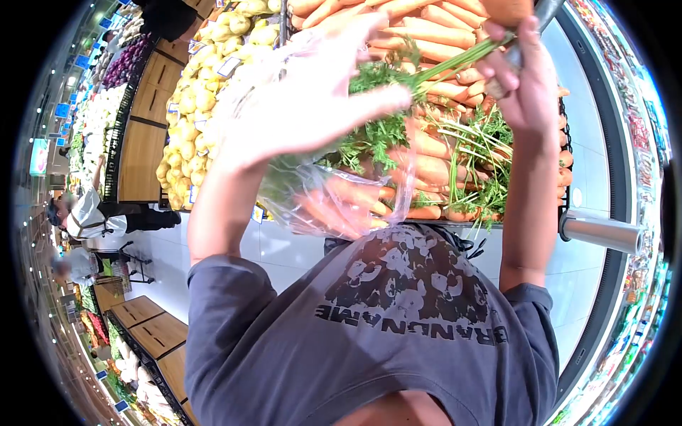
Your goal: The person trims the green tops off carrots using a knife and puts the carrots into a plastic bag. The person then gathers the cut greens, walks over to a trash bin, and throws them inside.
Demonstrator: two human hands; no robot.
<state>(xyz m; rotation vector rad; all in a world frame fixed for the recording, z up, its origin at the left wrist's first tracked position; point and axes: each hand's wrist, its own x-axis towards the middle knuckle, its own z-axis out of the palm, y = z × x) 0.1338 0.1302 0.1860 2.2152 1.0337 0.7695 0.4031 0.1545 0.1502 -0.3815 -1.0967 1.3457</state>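
Note:
At the upper right, my right hand (526,89) is closed on a carrot (509,10) where its green stems (462,60) begin. The stems slope down to the left, ending in leafy tops (380,131) beside my left hand. Bright and partly washed out, my left hand (305,103) is spread, with thumb and fingers apart. Below it a clear plastic bag (305,188) with several carrots (341,206) inside rests at the display's near edge. Whether the left fingers touch the bag's film, I cannot tell.
Loose carrots (433,53) fill the display ahead, with more leafy carrots (483,153) on its near right. Yellow-skinned produce (188,106) lies to the left. A metal cylinder (600,232) stands at the right. A person in white (89,216) is in the left aisle.

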